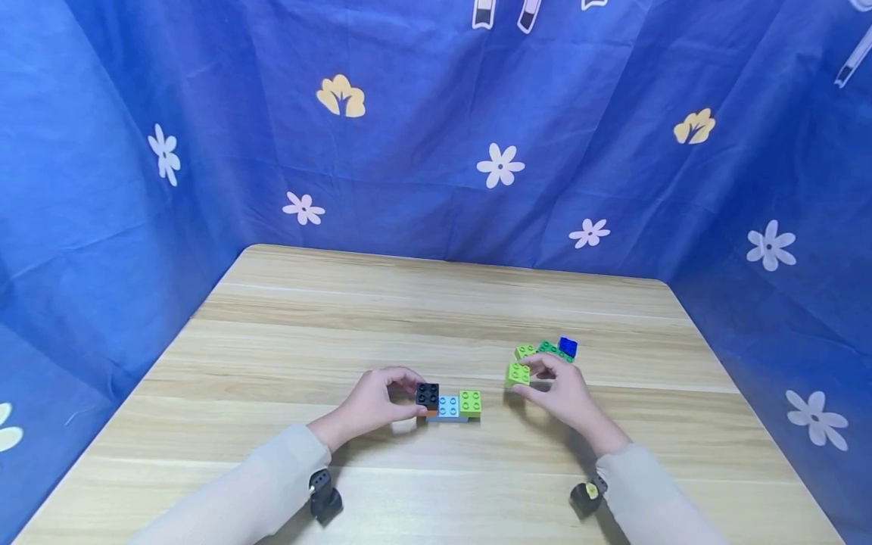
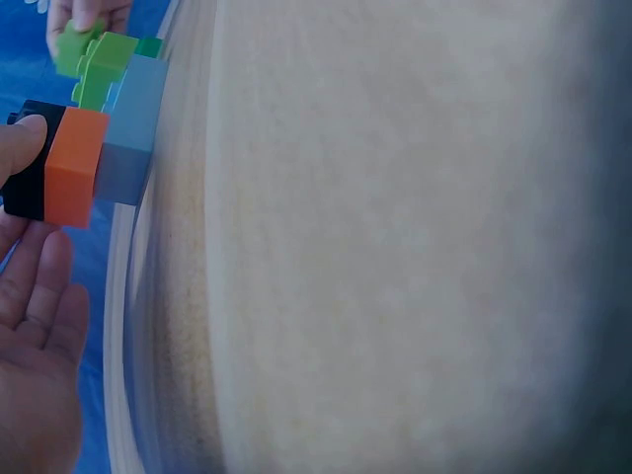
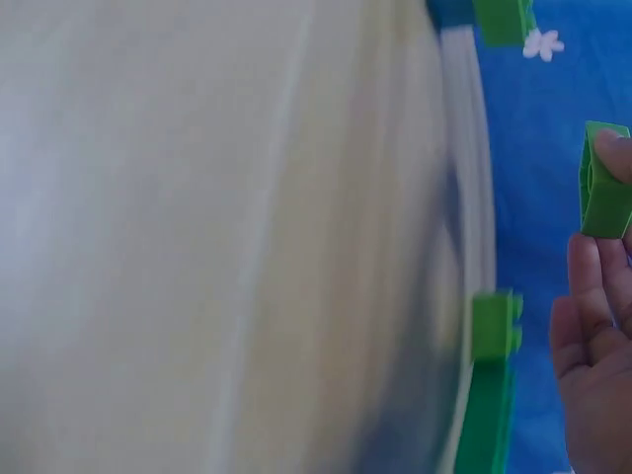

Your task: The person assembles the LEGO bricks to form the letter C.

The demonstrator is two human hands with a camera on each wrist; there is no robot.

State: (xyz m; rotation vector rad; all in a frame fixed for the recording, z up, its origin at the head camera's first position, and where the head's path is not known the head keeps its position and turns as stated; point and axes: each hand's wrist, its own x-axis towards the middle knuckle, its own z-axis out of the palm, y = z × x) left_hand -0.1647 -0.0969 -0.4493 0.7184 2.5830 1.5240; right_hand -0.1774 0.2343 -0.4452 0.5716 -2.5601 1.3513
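My left hand (image 1: 378, 401) pinches a black brick (image 1: 428, 397) between thumb and fingers. Under the black brick sits an orange brick (image 2: 77, 168), which joins onto a light blue brick (image 1: 448, 407). At the right end of that assembly is a light green brick (image 1: 470, 403). Farther right, my right hand (image 1: 562, 390) grips another light green brick (image 1: 518, 375), held up off the table. Its hollow underside shows in the right wrist view. Just behind the right hand lie a light green brick (image 1: 525, 351) and a dark green brick (image 1: 555, 350), partly hidden by the fingers.
A dark blue brick (image 1: 568, 347) stands at the right end of the dark green one. Everything rests on a wood-grain table (image 1: 327, 318). A blue patterned curtain (image 1: 422, 151) hangs behind the table and along both sides.
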